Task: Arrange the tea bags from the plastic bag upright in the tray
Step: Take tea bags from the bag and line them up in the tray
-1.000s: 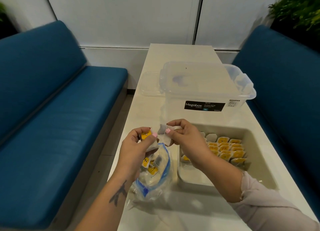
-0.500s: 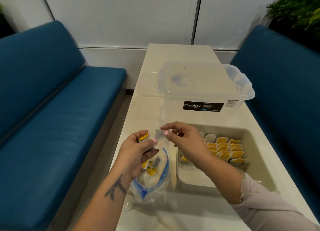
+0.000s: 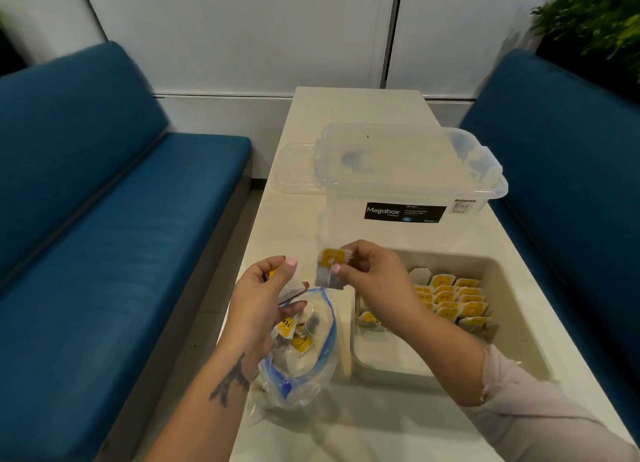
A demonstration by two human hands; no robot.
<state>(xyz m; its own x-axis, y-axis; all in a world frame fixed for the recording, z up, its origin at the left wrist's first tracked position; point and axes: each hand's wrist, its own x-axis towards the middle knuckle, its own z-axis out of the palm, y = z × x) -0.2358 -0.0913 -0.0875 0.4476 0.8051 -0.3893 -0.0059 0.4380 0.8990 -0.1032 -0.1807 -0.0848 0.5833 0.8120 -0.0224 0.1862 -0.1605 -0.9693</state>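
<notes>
A clear plastic bag (image 3: pixel 304 375) with a blue zip edge lies open on the table, with several yellow-tagged tea bags inside. My left hand (image 3: pixel 263 299) hovers over its mouth and pinches a tea bag (image 3: pixel 289 290). My right hand (image 3: pixel 374 274) pinches another tea bag (image 3: pixel 330 269) with its yellow tag up, between the plastic bag and the beige tray (image 3: pixel 516 337). Several tea bags (image 3: pixel 450 297) stand upright in rows in the tray's far half.
A clear Megabox storage box (image 3: pixel 408 181) stands just behind the tray, its lid (image 3: pixel 294 167) lying to the left. Blue benches (image 3: pixel 104 240) flank the narrow white table (image 3: pixel 356 105). A plant (image 3: pixel 595 22) is at the top right.
My two hands have drawn apart, each now with its own tea bag. The right hand's bag has turned so its yellow tag shows.
</notes>
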